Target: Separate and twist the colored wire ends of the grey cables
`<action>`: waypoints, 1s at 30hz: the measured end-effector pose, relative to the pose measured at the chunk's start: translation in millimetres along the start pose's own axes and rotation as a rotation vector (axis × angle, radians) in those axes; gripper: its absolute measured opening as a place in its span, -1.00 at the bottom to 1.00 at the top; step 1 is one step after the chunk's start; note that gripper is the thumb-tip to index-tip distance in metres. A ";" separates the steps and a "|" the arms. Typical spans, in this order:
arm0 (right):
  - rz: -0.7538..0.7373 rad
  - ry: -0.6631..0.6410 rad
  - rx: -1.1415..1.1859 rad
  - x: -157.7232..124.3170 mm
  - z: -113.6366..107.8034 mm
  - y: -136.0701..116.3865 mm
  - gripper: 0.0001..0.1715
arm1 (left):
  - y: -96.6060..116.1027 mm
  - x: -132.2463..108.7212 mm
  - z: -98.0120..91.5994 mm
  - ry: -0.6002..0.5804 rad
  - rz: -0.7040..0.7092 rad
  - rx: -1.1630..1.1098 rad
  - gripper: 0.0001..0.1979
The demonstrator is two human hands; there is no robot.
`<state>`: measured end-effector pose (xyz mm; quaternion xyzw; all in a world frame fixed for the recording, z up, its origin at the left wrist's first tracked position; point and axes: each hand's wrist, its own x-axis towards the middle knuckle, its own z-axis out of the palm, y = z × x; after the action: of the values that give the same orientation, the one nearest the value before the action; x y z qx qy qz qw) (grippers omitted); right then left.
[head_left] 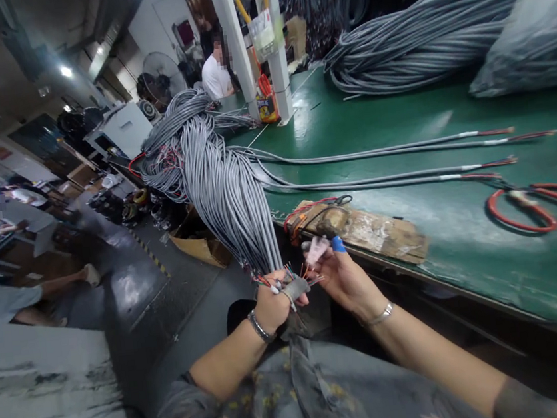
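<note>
My left hand [275,303] is closed around the end of a grey cable. Thin coloured wires [306,273], orange, red and others, fan out from its grip, and grey tape wraps its thumb. Close on the right, my right hand [350,284] has its palm turned up and its fingers loosely curled beside the wire tips. Blue and pale pink wraps cover some of its fingertips; I see nothing held in it. Behind my left hand a thick bundle of grey cables [229,194] hangs over the table edge.
Four-legged supports aside, the green table [399,121] carries several separated cables, a worn wooden board [376,228], red-handled scissors [523,211] and a cable coil [419,32] under a plastic bag [534,25]. A cardboard box [199,245] stands below. Other people work farther back.
</note>
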<state>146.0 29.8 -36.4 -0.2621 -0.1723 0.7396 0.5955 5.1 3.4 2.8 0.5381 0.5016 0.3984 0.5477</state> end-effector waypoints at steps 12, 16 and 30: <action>-0.057 0.047 -0.135 -5.4 7.8 -5.7 -0.52 | -15.7 8.9 -1.1 -0.025 -0.044 -0.129 -0.58; -0.025 0.060 -0.117 -6.8 8.3 -6.6 -0.53 | -15.8 12.5 0.7 -0.033 -0.065 -0.188 -0.61; 0.021 0.067 -0.098 -6.9 2.6 -5.7 -0.54 | -8.0 11.4 4.9 -0.014 -0.075 -0.109 -0.53</action>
<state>150.0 24.5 -29.8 -0.3175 -0.1856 0.7272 0.5796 11.1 12.7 -6.9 0.4910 0.4953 0.4005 0.5943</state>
